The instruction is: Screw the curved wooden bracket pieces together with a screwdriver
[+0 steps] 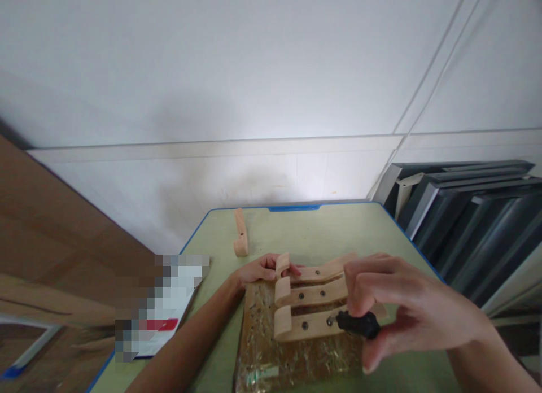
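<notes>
Three pale wooden hooks lie side by side on a brown, tape-covered block: a near hook point(315, 325), a middle hook point(311, 296) and a far hook point(326, 270). Dark screw heads show in them. My left hand point(258, 269) has its fingers closed around the curled end of the far hook. In my right hand point(406, 297) is a short screwdriver point(358, 324) with a black handle, its tip meeting a screw in the near hook. My right fingers hide the hooks' right ends in part. The brown block point(271, 359) sits beneath them.
Another wooden hook point(241, 235) lies apart on the blue-edged pale green table point(330, 229). At the left edge rests a white sheet point(173, 302), partly blurred. Dark flat panels point(470, 212) lean at the right, a brown board point(63, 212) stands left, and a white wall is behind.
</notes>
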`<state>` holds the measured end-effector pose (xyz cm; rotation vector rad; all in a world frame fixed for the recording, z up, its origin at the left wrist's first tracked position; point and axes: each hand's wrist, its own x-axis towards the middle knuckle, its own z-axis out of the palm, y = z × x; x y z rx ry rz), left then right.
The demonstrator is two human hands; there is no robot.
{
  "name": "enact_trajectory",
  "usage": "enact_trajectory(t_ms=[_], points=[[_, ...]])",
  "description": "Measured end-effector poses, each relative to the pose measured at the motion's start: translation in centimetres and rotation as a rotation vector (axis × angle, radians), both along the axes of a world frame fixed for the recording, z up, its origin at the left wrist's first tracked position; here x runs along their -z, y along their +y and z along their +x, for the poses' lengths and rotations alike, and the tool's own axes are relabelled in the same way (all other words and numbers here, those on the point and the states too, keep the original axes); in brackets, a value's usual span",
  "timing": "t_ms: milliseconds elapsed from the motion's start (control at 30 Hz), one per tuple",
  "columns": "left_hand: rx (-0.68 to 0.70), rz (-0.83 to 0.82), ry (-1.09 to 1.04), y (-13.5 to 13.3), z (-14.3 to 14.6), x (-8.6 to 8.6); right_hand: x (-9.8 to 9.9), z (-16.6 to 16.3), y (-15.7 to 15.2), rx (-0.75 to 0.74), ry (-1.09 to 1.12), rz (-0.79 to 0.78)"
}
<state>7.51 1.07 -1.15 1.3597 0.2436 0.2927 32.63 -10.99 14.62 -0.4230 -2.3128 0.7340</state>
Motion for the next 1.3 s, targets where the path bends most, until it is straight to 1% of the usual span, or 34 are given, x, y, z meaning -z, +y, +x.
enact_trajectory(t_ms=[133, 267, 367, 433, 533, 633, 733, 800, 867, 1000, 1167, 1300], points=[[0.009, 0.015, -0.017, 0.0, 0.1, -0.2, -0.2, -0.1, -0.2, -0.026, 0.002, -0.030], [0.022, 0.014, -0.033, -0.1, 0.2, -0.2, -0.2, -0.1, -0.4, 0.006, -0.036, -0.055], [0.030, 0.015, -0.041, -0.2, 0.3, -0.3, 0.1, -0.3, -0.5, 0.041, 0.022, -0.050], [0.031, 0.019, -0.047, -0.1, 0.3, -0.3, 0.4, -0.4, -0.5, 0.034, 0.060, -0.041], [0.026, 0.026, -0.058, 0.0, 0.3, -0.3, 0.5, -0.7, -0.4, -0.026, 0.057, -0.066], [0.022, 0.028, -0.064, 0.1, 0.4, -0.2, 0.1, -0.6, -0.3, -0.139, 0.038, -0.095], [0.019, 0.021, -0.063, -0.1, 0.3, -0.3, -0.6, -0.2, -0.1, -0.262, -0.054, -0.176], [0.019, 0.013, -0.053, -0.1, 0.3, -0.4, -0.9, 0.3, -0.1, -0.295, -0.097, -0.240], [0.020, 0.006, -0.038, -0.2, 0.3, -0.3, -1.0, 0.7, 0.0, -0.285, -0.103, -0.273], [0.013, 0.003, -0.021, -0.1, 0.2, -0.3, -0.7, 1.0, 0.2, -0.253, -0.095, -0.278], [0.020, -0.005, -0.028, -0.2, 0.4, -0.6, -0.6, 0.8, 0.4, -0.262, -0.067, -0.232], [0.034, -0.010, -0.037, -0.2, 0.4, -0.8, -0.5, 0.6, 0.4, -0.203, -0.031, -0.185]])
